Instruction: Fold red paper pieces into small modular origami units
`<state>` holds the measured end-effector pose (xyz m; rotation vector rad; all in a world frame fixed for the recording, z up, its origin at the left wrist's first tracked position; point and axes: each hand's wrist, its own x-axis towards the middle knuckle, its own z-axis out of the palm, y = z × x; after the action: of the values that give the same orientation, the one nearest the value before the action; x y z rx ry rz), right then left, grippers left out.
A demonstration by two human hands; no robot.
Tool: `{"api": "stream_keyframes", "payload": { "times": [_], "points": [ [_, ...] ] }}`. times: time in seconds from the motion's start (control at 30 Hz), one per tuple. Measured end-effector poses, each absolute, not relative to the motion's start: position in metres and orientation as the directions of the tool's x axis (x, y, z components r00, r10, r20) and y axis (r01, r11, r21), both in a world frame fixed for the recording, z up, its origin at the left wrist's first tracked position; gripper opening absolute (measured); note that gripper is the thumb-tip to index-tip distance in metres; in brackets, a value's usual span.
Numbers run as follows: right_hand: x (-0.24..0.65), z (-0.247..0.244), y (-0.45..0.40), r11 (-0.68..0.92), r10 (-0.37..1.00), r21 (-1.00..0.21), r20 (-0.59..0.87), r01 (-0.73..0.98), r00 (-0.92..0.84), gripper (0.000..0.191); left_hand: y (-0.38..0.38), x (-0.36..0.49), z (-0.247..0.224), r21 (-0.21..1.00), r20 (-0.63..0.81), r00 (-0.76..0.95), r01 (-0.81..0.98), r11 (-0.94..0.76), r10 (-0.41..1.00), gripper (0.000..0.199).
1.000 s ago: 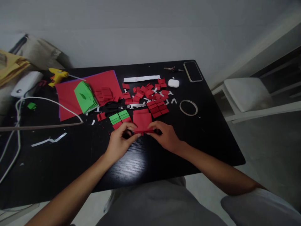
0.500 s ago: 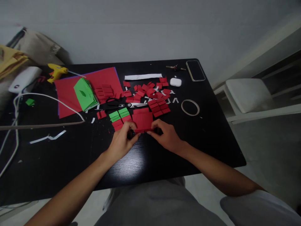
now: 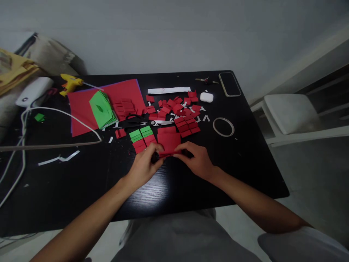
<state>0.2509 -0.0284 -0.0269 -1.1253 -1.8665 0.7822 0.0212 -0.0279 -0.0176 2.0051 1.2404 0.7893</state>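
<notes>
A red paper piece [image 3: 169, 142] with a folded near edge lies between my hands. My left hand [image 3: 145, 162] pinches its near left corner, thumb and index finger closed on it. On the near right corner, the fingers of my right hand [image 3: 195, 158] are pinched in the same way. Just left of the paper are small folded green pieces [image 3: 141, 134] and red ones, partly behind my left hand. A block of folded red pieces [image 3: 187, 126] sits beyond my right hand. Scissors [image 3: 160, 123] lie behind the held paper, near a scattered pile of small red pieces [image 3: 170, 105].
Large red sheets [image 3: 81, 105] carry a green paper stack [image 3: 102, 109]. A yellow glue gun [image 3: 71, 83] and white cable [image 3: 62, 111] are at left. At right are a phone [image 3: 229, 84], white case [image 3: 206, 97], tape ring [image 3: 223, 127] and white chair [image 3: 291, 112].
The view has shifted slightly, so the table appears further right and lower. The paper's near folded edge looks flatter between my fingers; both hands keep their pinch.
</notes>
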Motion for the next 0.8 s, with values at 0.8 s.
{"api": "stream_keyframes", "payload": {
  "times": [0.8],
  "points": [
    [0.2493,-0.0299,-0.0299,0.388,0.919,-0.829,0.312,0.403,-0.243,0.005,-0.0286,0.0156,-0.0171,0.829,0.192,0.279,0.468,-0.308,0.941,0.015]
  ]
}}
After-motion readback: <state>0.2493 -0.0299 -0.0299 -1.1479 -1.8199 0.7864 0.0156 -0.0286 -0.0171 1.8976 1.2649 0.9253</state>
